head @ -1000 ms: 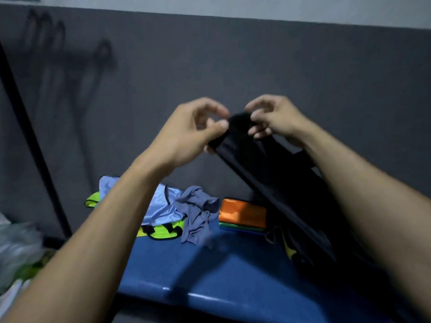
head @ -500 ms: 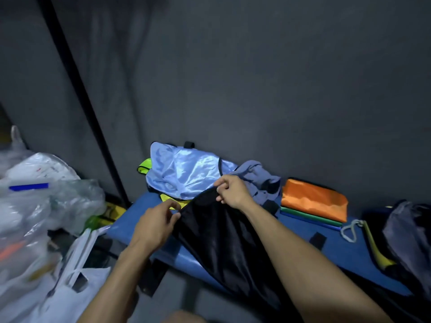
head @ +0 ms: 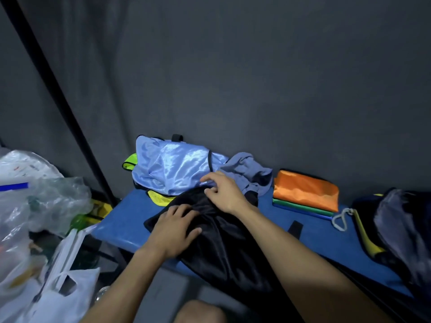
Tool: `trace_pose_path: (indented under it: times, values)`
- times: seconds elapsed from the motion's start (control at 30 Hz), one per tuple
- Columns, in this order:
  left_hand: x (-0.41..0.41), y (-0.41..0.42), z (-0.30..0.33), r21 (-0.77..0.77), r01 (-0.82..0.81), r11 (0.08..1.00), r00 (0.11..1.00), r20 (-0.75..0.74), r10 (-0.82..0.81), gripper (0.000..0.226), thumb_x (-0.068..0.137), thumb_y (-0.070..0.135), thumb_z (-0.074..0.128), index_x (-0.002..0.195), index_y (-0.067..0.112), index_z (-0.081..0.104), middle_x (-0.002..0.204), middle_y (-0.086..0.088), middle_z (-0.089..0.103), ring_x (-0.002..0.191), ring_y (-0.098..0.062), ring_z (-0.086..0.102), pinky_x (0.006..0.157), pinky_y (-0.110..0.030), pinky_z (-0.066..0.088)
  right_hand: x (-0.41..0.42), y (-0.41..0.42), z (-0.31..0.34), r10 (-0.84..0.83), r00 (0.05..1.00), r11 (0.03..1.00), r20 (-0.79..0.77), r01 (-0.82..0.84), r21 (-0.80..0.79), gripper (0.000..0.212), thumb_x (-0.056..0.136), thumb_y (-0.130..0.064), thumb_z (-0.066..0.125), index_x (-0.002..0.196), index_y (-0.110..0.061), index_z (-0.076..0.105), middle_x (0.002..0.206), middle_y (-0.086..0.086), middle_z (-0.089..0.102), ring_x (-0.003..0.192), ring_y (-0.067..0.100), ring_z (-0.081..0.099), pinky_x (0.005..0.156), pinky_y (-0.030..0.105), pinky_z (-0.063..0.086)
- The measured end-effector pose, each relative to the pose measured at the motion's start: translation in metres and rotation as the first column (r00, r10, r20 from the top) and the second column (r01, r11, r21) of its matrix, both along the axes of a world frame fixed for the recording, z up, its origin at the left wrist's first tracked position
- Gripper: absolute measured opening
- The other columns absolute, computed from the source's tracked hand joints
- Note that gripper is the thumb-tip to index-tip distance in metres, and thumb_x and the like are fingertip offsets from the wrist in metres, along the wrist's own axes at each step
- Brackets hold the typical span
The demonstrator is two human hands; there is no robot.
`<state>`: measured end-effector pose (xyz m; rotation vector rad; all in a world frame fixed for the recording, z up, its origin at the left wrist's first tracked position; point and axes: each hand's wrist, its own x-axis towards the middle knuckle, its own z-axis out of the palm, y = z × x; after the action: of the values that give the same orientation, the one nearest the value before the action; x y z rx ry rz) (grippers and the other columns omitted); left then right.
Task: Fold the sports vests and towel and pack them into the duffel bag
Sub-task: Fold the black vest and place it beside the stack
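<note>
A black sports vest [head: 224,238] lies spread over the front of the blue bench [head: 116,220] and hangs off its near edge. My left hand [head: 175,229] rests flat on the vest's left part, fingers apart. My right hand [head: 221,190] sits at the vest's far edge with its fingers curled on the fabric. Behind them lie a light blue vest [head: 170,166], a yellow vest [head: 161,198] partly under it, and a crumpled grey-blue towel [head: 249,173]. A folded stack with an orange vest [head: 305,190] on top stands to the right. The dark duffel bag [head: 403,231] sits at the far right.
Plastic bags [head: 35,206] crowd the floor at the left, with a white one [head: 65,292] nearest. A black pole [head: 58,94] leans along the dark wall. A white cord loop [head: 340,220] and a black strap [head: 295,229] lie on the bench near the duffel bag.
The black vest, held up in the air a second ago, has come down onto the bench. My left hand has let go of its edge and now lies flat on it.
</note>
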<state>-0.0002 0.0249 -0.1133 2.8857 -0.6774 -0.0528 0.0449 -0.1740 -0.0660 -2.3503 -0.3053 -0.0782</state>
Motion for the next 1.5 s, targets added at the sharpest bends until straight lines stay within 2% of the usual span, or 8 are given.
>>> trace_pose_path:
  times: [0.13, 0.23, 0.43, 0.67, 0.83, 1.13, 1.4, 1.5]
  values:
    - [-0.022, -0.045, 0.017, -0.012, 0.177, 0.984, 0.961, 0.219, -0.17, 0.034, 0.093, 0.039, 0.059, 0.123, 0.022, 0.06, 0.122, -0.001, 0.053, 0.11, -0.03, 0.054, 0.084, -0.043, 0.051, -0.047, -0.041, 0.004, -0.013, 0.985, 0.997, 0.173, 0.026, -0.07, 0.022, 0.096, -0.01, 0.061, 0.116, -0.016, 0.067, 0.12, 0.0, 0.06, 0.097, 0.016, 0.062, 0.086, 0.028, 0.047]
    - [-0.045, -0.096, 0.022, -0.044, 0.391, 0.919, 0.917, 0.101, -0.385, 0.035, 0.098, 0.044, 0.055, 0.129, 0.028, 0.055, 0.123, 0.002, 0.05, 0.111, -0.023, 0.051, 0.089, -0.041, 0.05, -0.084, -0.086, 0.007, -0.071, 0.966, 0.993, 0.247, 0.093, -0.078, 0.022, 0.093, -0.012, 0.063, 0.114, -0.013, 0.068, 0.116, 0.002, 0.062, 0.105, 0.019, 0.061, 0.094, 0.03, 0.047]
    - [-0.065, -0.141, 0.027, 0.215, 0.266, 0.94, 0.959, 0.043, -0.282, 0.037, 0.102, 0.047, 0.048, 0.132, 0.026, 0.05, 0.13, -0.001, 0.045, 0.121, -0.028, 0.046, 0.092, -0.043, 0.046, -0.18, -0.206, 0.005, -0.236, 0.967, 0.942, 0.097, 0.252, -0.221, 0.022, 0.102, -0.029, 0.06, 0.121, -0.018, 0.065, 0.122, -0.004, 0.06, 0.115, 0.013, 0.056, 0.096, 0.027, 0.044]
    - [-0.109, -0.205, 0.033, 0.058, 0.444, 0.894, 0.894, 0.03, -0.447, 0.039, 0.095, 0.044, 0.06, 0.125, 0.022, 0.047, 0.124, 0.001, 0.053, 0.115, -0.026, 0.056, 0.079, -0.04, 0.051, -0.279, -0.284, -0.011, -0.416, 0.891, 0.869, 0.179, 0.448, -0.209, 0.012, 0.098, -0.021, 0.065, 0.109, -0.019, 0.07, 0.105, -0.009, 0.064, 0.097, 0.007, 0.062, 0.085, 0.025, 0.05]
    - [-0.119, -0.226, 0.033, 0.095, 0.377, 0.921, 0.881, 0.271, -0.389, 0.053, 0.078, 0.041, 0.079, 0.113, 0.019, 0.045, 0.11, 0.0, 0.046, 0.099, -0.025, 0.051, 0.069, -0.035, 0.041, -0.323, -0.306, -0.025, -0.484, 0.852, 0.836, 0.201, 0.518, -0.179, 0.005, 0.095, -0.019, 0.07, 0.1, -0.019, 0.072, 0.095, -0.009, 0.064, 0.087, 0.006, 0.062, 0.077, 0.033, 0.053]
    - [-0.159, -0.27, 0.013, 0.11, 0.802, 0.586, 0.585, 0.049, -0.81, 0.066, 0.084, 0.059, 0.067, 0.142, 0.039, 0.041, 0.145, 0.009, 0.033, 0.133, -0.017, 0.025, 0.108, -0.039, 0.025, -0.348, -0.314, -0.038, -0.811, 0.58, 0.584, -0.082, 0.793, -0.173, 0.03, 0.085, -0.05, 0.075, 0.084, -0.025, 0.059, 0.072, -0.009, 0.063, 0.083, 0.019, 0.063, 0.072, 0.034, 0.047]
    - [-0.154, -0.287, 0.02, -0.486, 0.65, 0.584, 0.634, -0.076, -0.769, 0.004, 0.099, 0.024, 0.066, 0.1, 0.024, 0.069, 0.104, 0.014, 0.066, 0.099, -0.004, 0.062, 0.091, -0.034, 0.051, -0.338, -0.308, -0.047, -0.834, 0.45, 0.483, -0.32, 0.875, -0.027, 0.026, 0.082, -0.038, 0.081, 0.075, -0.018, 0.067, 0.074, -0.006, 0.068, 0.082, 0.018, 0.066, 0.083, 0.034, 0.053]
    - [-0.148, -0.298, 0.038, -0.543, 0.55, 0.635, 0.643, -0.21, -0.737, 0.024, 0.103, 0.033, 0.059, 0.085, 0.018, 0.064, 0.081, 0.008, 0.064, 0.075, -0.004, 0.06, 0.075, -0.031, 0.048, -0.336, -0.308, -0.046, -0.797, 0.512, 0.467, -0.321, 0.859, 0.21, 0.024, 0.085, -0.031, 0.08, 0.072, -0.021, 0.063, 0.064, -0.009, 0.059, 0.071, 0.015, 0.059, 0.071, 0.029, 0.047]
